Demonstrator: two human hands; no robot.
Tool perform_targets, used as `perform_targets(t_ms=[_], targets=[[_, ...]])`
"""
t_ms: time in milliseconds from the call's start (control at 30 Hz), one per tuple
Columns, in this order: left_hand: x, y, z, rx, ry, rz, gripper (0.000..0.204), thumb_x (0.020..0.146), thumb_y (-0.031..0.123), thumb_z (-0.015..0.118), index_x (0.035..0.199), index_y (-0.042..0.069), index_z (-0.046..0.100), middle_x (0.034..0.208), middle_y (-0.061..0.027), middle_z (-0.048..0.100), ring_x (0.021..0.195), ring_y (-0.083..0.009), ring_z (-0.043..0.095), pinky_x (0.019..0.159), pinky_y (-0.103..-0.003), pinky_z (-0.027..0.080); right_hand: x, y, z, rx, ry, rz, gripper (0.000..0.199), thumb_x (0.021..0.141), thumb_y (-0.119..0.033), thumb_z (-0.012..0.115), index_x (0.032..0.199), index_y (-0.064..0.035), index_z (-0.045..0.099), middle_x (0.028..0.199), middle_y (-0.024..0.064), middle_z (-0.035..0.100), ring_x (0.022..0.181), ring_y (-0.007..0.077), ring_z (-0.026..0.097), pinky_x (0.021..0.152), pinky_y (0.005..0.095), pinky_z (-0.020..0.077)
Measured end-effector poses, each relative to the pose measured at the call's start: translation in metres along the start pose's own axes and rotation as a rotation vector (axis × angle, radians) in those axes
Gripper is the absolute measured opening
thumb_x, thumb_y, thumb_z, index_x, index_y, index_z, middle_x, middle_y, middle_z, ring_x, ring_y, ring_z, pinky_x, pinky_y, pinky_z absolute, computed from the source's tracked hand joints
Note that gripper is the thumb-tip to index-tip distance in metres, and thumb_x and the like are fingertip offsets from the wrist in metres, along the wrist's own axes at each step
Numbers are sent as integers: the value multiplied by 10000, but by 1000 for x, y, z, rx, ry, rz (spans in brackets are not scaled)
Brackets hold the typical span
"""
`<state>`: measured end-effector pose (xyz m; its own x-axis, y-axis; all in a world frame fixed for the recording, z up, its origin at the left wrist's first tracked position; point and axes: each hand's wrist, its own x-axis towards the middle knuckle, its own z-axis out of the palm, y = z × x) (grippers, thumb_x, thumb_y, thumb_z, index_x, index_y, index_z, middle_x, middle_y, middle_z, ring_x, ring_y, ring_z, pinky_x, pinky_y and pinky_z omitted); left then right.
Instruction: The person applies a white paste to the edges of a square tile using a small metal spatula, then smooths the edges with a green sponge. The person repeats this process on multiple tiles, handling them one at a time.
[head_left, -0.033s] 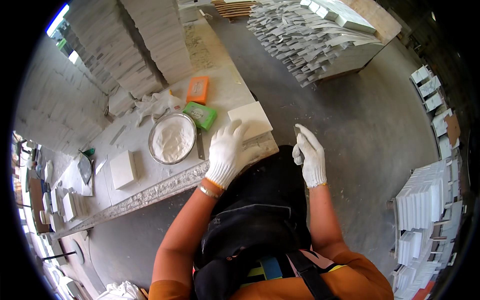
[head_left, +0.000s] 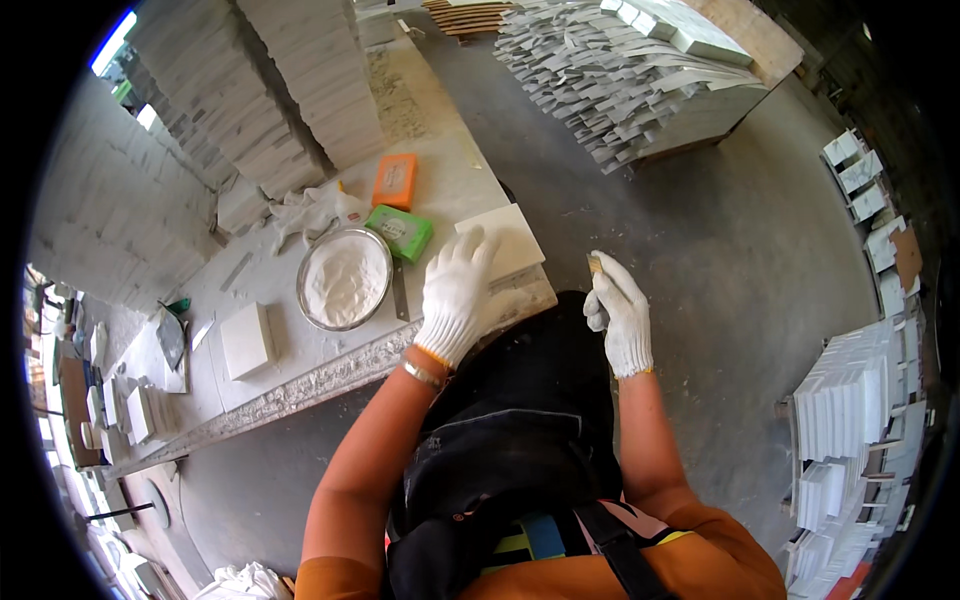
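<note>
My left hand (head_left: 457, 292), in a white knit glove, is open with its fingers stretched over the left part of a white stone tile (head_left: 513, 242) at the table's corner. Whether the palm presses on the tile is hard to tell. Beyond the table's right edge, my gloved right hand (head_left: 621, 312) is closed on a small thin flat piece (head_left: 595, 264); only its yellowish tip shows between the fingers. Left of my left hand stands a metal bowl (head_left: 385, 303) of white paste or powder. A flat metal strip (head_left: 401, 292) lies between bowl and hand.
A green box (head_left: 400, 233) and an orange box (head_left: 395, 181) lie behind the bowl, beside a crumpled plastic bag (head_left: 305, 213). Another white tile (head_left: 247, 341) sits left on the table. Tall stacks of stone tiles (head_left: 225, 95) rise at the back left. More stacks stand at right.
My left hand has shifted slightly to the right over the tile. The small piece in my right hand has turned a little, so its yellowish face shows.
</note>
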<state>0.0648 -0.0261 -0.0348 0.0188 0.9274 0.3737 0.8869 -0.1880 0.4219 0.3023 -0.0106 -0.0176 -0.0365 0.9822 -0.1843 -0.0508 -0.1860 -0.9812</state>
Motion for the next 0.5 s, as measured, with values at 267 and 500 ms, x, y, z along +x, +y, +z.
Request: perform_targets(t_ms=[267, 500], targets=[[60, -18, 18, 188, -173, 69, 900, 588, 517, 841, 1307, 80, 523, 1258, -164, 553, 1210, -364, 524, 999, -489, 446, -5, 7, -8, 21, -30, 9, 551, 914, -168, 683, 1408, 38, 552, 857, 36, 656, 654, 74, 537, 599, 221, 446], [52, -14, 1, 30, -227, -25, 601, 744, 524, 758, 1132, 89, 611, 1106, -175, 629, 1070, -370, 631, 896, -478, 508, 0, 49, -15, 105, -21, -25, 378, 991, -161, 599, 1323, 18, 588, 765, 22, 596, 585, 60, 492, 512, 208, 392]])
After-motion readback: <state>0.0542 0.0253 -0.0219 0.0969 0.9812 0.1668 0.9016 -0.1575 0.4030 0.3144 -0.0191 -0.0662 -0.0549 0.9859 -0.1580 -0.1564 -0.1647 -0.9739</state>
